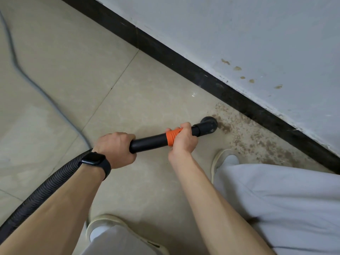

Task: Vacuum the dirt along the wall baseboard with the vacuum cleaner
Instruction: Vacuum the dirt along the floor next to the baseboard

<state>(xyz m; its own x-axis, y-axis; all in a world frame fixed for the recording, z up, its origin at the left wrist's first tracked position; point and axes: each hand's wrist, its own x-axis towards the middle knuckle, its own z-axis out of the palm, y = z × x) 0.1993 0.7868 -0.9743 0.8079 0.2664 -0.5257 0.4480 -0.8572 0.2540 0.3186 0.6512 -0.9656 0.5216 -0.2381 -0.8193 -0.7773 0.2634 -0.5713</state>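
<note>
Head view: the vacuum's black wand is held low over the tiled floor. Its round nozzle is at the edge of the brown dirt strewn along the black baseboard. The left hand is wrapped round the wand's rear end, and the right hand is clenched round the orange collar. A ribbed hose runs under the left forearm and out of frame. A grey cable lies blurred at left. A trouser leg cuts off the dirt strip at lower right.

Head-worn view, angled down, facing baseboard
</note>
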